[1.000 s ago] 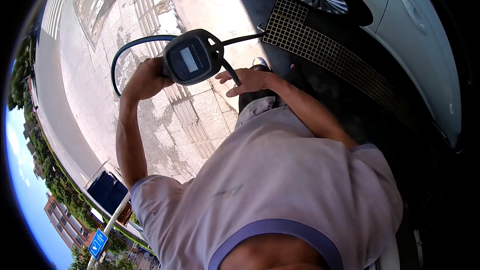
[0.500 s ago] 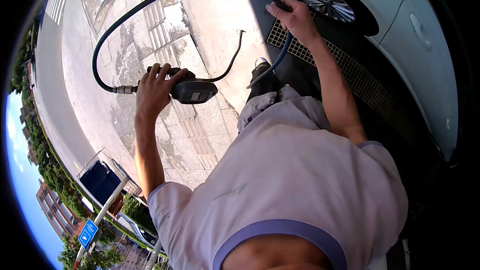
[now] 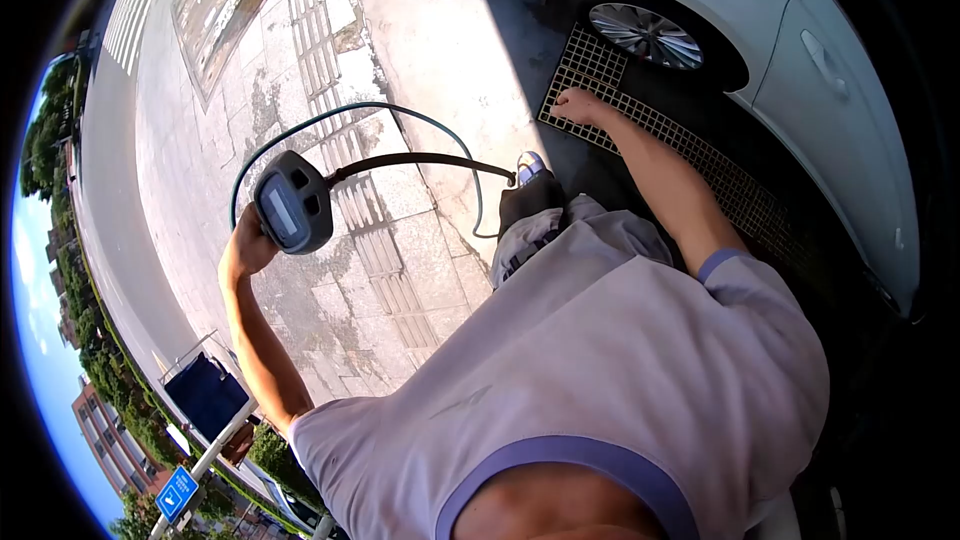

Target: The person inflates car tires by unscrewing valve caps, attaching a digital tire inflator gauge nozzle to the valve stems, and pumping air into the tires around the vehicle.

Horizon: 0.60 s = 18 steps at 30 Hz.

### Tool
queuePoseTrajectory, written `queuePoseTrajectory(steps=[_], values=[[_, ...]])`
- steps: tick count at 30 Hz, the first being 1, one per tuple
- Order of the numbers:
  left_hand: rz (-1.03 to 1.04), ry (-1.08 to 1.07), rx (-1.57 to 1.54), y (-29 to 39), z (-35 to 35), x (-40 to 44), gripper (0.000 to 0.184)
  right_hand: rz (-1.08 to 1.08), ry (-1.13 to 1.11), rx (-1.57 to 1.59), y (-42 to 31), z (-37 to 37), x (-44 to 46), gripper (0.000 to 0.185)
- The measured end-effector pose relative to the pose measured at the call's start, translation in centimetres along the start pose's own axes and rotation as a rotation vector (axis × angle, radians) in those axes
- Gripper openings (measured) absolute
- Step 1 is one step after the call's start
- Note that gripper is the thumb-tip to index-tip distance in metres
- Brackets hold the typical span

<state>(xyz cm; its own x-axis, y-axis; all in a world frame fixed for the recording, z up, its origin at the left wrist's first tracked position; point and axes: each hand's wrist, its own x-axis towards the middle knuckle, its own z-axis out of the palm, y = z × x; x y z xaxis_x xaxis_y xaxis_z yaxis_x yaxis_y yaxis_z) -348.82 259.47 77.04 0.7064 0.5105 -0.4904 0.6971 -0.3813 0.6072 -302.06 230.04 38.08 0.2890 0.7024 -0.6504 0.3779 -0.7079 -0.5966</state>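
And there's the left hand [image 3: 250,245] out over the sunlit paving [image 3: 330,285], gripping the gauge [image 3: 290,202] by its near edge, screen in view (the fingers themselves mostly hidden behind the casing)! A short black hose [image 3: 430,158] arches from the gauge to beside the shoe [image 3: 531,168], a longer blue hose [image 3: 400,110] looping around beyond. Over on the right, the right hand [image 3: 580,107] hangs above the floor grate [image 3: 680,145] near the car wheel [image 3: 648,36], fingers curled into a loose fist; whether it encloses anything, one cannot tell.
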Motion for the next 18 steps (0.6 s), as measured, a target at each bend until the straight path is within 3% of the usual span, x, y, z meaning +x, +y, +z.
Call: queuePoseTrajectory(steps=[2,3,6,9,11,16,18], values=[[-0.028,0.110,-0.163,-3.6,-0.1,0.7,0.044,0.087,-0.057,0.223,3.2,2.8,-3.7,0.042],[-0.024,0.101,-0.093,-4.0,0.6,1.9,0.045,0.128,-0.057,0.299,4.5,3.9,-5.1,0.037],[0.011,-0.172,-0.141,-0.9,4.6,6.1,0.040,0.272,-0.101,0.517,5.1,4.6,-9.9,0.031],[-0.018,-0.468,-0.024,2.6,11.2,10.8,0.029,0.318,0.050,0.794,5.5,4.8,-12.8,0.034],[-0.027,-0.534,0.069,2.9,16.8,14.3,0.033,0.358,0.154,1.009,7.6,5.5,-12.9,0.036],[0.370,-0.268,0.154,4.3,28.6,21.2,0.020,0.492,0.440,1.421,10.5,6.2,-12.7,0.031],[0.485,-0.260,0.321,4.6,31.9,23.9,0.028,0.542,0.480,1.474,12.0,6.2,-12.3,0.029]])
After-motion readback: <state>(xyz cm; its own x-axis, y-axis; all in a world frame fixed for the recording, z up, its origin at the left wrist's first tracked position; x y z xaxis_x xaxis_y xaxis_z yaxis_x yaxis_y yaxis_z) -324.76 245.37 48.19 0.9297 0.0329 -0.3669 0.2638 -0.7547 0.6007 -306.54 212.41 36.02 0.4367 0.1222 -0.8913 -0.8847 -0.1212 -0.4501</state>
